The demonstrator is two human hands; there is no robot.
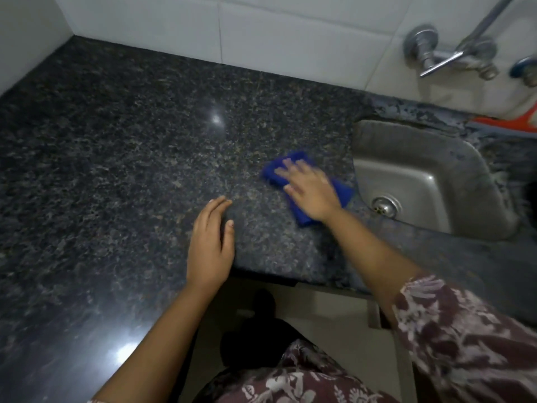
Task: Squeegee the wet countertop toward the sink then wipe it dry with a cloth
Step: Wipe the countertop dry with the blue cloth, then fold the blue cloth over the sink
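Note:
A folded blue cloth (pixel 274 167) lies flat on the dark speckled granite countertop (pixel 130 146), just left of the steel sink (pixel 421 181). My right hand (pixel 309 190) presses down on the cloth with fingers spread, covering its middle; the hand looks blurred. My left hand (pixel 210 242) rests flat near the counter's front edge, fingers together and holding nothing. No squeegee is in view.
White wall tiles (pixel 261 33) back the counter. A chrome tap (pixel 447 56) is mounted on the wall above the sink, whose drain (pixel 385 206) sits at its near left. An orange-red object (pixel 511 123) lies behind the sink. The floor shows below the counter edge.

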